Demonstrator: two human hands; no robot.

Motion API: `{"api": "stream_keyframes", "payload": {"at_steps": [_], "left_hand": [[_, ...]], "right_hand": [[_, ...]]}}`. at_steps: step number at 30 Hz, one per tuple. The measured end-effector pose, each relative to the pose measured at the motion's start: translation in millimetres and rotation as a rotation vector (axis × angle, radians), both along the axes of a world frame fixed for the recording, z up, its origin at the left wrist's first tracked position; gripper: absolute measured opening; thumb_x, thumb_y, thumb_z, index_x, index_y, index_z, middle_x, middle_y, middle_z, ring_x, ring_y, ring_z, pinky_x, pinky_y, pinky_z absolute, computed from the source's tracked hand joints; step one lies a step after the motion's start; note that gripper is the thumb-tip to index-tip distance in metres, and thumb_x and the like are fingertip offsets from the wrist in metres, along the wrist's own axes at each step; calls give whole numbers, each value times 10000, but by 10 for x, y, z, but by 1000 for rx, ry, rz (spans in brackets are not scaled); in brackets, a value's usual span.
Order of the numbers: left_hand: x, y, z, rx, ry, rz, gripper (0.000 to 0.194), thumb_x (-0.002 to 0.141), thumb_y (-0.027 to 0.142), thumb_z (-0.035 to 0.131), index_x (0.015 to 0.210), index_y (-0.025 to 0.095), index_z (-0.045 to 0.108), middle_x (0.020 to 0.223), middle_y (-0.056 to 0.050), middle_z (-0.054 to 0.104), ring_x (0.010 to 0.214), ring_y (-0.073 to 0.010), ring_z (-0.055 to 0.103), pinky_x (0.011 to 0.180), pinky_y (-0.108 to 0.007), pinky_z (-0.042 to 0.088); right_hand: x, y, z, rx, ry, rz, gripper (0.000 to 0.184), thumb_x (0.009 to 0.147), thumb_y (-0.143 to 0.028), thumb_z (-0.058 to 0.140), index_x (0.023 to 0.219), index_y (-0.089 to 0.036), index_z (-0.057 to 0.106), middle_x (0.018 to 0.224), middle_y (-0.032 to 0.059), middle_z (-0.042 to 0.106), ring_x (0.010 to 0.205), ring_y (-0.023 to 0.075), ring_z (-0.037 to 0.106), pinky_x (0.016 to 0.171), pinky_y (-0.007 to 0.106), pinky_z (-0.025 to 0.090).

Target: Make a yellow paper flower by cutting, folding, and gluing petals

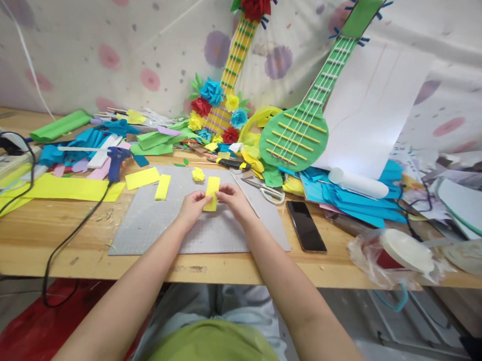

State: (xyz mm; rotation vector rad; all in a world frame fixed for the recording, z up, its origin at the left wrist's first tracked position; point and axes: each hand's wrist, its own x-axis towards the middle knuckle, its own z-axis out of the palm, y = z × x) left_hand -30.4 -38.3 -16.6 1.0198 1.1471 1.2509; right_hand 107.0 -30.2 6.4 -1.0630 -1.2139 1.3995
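- In the centre of the frame, a yellow paper strip (213, 185) is being held by both hands above a grey mat (146, 231).
- Its left edge is being pinched by the left hand (192, 207), fingers closed narrowly.
- Its right edge is being pinched by the right hand (234, 199), likewise narrowly closed.
- Just left of centre, two yellow pieces (163, 187) and a crumpled yellow flower (198, 174) are being left untouched.
- Right of the mat, a black phone (306, 226) is being supported by the table (218, 269).
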Motion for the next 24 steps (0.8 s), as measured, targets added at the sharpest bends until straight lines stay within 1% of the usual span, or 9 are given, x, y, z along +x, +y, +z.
{"api": "stream_keyframes", "payload": {"at_steps": [4,6,8,10,14,16,17,20,24], "left_hand": [[6,10,0,-22,-30,-6,320,492,381,719,662,138,599,622,2,594,563,-111,512,552,-237,409],[10,6,-1,-26,-21,0,331,498,389,716,680,137,604,636,-3,598,572,-116,520,554,-244,422],[7,2,-9,-17,0,21,322,504,390,712,664,135,596,622,-1,587,569,-114,516,548,-239,424],[-1,2,-17,-16,4,49,311,510,387,704,654,139,583,611,5,575,565,-112,512,536,-233,423],[-10,9,-9,4,-48,96,282,536,374,679,661,150,562,619,19,562,557,-99,495,528,-225,426],[-8,12,-2,21,-70,102,267,549,366,669,661,152,553,617,25,555,548,-90,484,531,-221,428],[-6,13,-1,28,-73,100,262,555,363,664,662,153,551,616,27,552,543,-87,480,529,-219,426],[-12,16,-18,36,-67,83,259,568,365,653,673,154,547,618,26,550,538,-87,479,515,-215,421],[-47,35,-63,51,-64,88,263,583,377,643,684,156,541,622,24,545,545,-91,486,517,-217,422]], "right_hand": [[-81,43,-118,-51,141,-87,273,506,-290,696,663,-175,505,626,-53,531,561,67,501,608,231,428],[-39,47,-107,-28,65,-89,249,555,-312,675,689,-180,513,658,-39,554,577,78,522,625,245,445],[107,64,-34,15,-198,-74,199,651,-331,620,766,-185,551,752,-6,602,644,103,564,656,262,463],[367,107,81,78,-713,-174,189,755,-316,533,893,-199,588,860,19,638,747,130,591,712,275,468],[1009,243,257,19,-1040,-388,242,724,-132,526,949,-120,614,1089,174,583,1066,290,507,896,432,378],[1221,300,269,-81,-1449,-357,285,724,-132,523,992,-110,618,1092,202,580,1060,311,526,846,420,420],[1278,322,258,-118,-1561,-313,285,728,-137,521,992,-106,625,1079,208,586,1061,315,529,824,404,437],[1289,365,210,-128,-1728,-175,298,746,-150,506,1020,-112,619,1069,205,595,1074,303,527,799,375,458],[1165,365,251,-176,-1785,-134,398,738,-151,513,1128,-70,527,1086,223,581,1062,304,538,793,372,457]]}}
